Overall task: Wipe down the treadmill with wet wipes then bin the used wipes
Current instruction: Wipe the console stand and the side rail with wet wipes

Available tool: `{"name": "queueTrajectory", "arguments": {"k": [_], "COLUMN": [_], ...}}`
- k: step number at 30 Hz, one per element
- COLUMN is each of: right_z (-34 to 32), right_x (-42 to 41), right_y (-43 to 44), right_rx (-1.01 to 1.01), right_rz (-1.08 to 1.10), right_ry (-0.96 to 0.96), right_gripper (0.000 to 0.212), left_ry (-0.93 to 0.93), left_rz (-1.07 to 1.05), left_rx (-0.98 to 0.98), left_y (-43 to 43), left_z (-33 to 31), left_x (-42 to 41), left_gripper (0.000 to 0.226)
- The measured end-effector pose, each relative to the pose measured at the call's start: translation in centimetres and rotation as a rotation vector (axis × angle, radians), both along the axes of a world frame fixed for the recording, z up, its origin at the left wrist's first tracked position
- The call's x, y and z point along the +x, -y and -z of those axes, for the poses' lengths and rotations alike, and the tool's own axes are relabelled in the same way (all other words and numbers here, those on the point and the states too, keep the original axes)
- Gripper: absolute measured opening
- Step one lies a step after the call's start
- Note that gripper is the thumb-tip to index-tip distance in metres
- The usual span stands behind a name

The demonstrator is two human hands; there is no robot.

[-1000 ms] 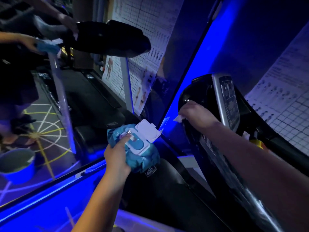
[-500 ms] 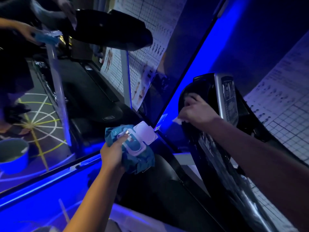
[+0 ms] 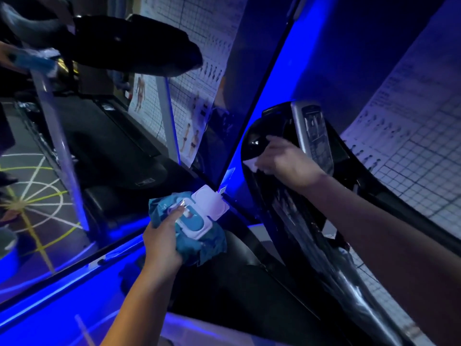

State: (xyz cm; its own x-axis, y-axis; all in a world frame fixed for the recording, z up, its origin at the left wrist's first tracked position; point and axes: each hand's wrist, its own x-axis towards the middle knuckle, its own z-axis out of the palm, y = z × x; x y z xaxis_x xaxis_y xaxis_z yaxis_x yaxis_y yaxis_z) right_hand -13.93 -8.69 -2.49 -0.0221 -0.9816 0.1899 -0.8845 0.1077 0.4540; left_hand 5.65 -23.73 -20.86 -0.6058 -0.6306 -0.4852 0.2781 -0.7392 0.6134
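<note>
The black treadmill console (image 3: pixel 264 131) with a silver-edged display panel (image 3: pixel 315 138) fills the right side. My right hand (image 3: pixel 287 158) presses a white wet wipe (image 3: pixel 251 164) against the console's glossy black surface; most of the wipe is hidden under the fingers. My left hand (image 3: pixel 162 238) grips a blue pack of wet wipes (image 3: pixel 192 236) at centre, its white flip lid (image 3: pixel 212 203) standing open.
A mirror wall (image 3: pixel 99 146) on the left reflects the treadmill, its silver uprights and a person. Blue light strips (image 3: pixel 264 96) frame the mirror. A blue bucket (image 3: pixel 7 248) shows at the far left. Exercise charts (image 3: pixel 409 136) hang at right.
My right hand has slid the wipe a little up and along the console's black surface. My left hand keeps hold of the pack, almost still.
</note>
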Motion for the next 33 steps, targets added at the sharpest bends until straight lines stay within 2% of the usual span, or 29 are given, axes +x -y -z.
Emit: {"name": "queueTrajectory", "arguments": {"k": [2,5,7,10,13,17,19,23,26,28,31,33], "right_z": [0.0,2.4,4.1,4.7,3.5,2.4,2.5,4.8,5.3,4.1,2.8,3.2], "right_x": [-0.1,1.3,2.6,3.3,1.5,0.4,1.6,5.0,4.8,3.5,1.5,1.8], "right_y": [-0.4,-2.8,-5.5,-7.5,-5.7,-3.0,-3.9,-8.5,-8.8,-6.5,-3.6,-3.4], "right_rx": [-0.062,0.155,0.229,0.239,0.070,-0.209,-0.191,-0.041,-0.041,-0.135,-0.366,-0.398], "right_rz": [0.033,0.021,0.066,-0.017,-0.050,0.075,0.078,0.124,0.136,0.149,0.236,0.322], "right_ry": [0.073,0.215,0.320,0.222,0.170,0.209,0.209,0.177,0.180,0.241,0.323,0.346], "right_gripper": [0.016,0.006,0.015,0.011,0.010,0.017,0.020,0.011,0.012,0.014,0.017,0.019], "left_ry": [-0.004,-0.027,-0.061,-0.087,-0.082,-0.081,-0.073,-0.064,-0.062,-0.050,-0.046,-0.046], "left_rz": [0.009,0.012,0.037,0.073,0.048,0.067,0.073,0.083,0.102,0.111,0.102,0.095], "left_rx": [0.007,0.008,0.045,0.039,-0.010,0.002,0.002,0.005,-0.017,-0.047,-0.011,-0.012], "left_y": [-0.9,-1.8,-2.0,-2.4,-2.8,-3.1,-3.0,-2.4,-2.1,-2.0,-2.1,-2.2], "left_z": [-0.1,-0.3,-0.5,-0.8,-1.6,-2.0,-1.9,-1.4,-1.4,-1.5,-1.7,-1.6], "left_x": [-0.4,-0.9,-1.2,-1.2,-1.1,-1.1,-1.0,-0.6,-0.3,-0.4,-1.0,-1.6], "left_gripper": [0.034,0.036,0.036,0.031,0.026,0.033,0.034,0.036,0.032,0.029,0.038,0.038]}}
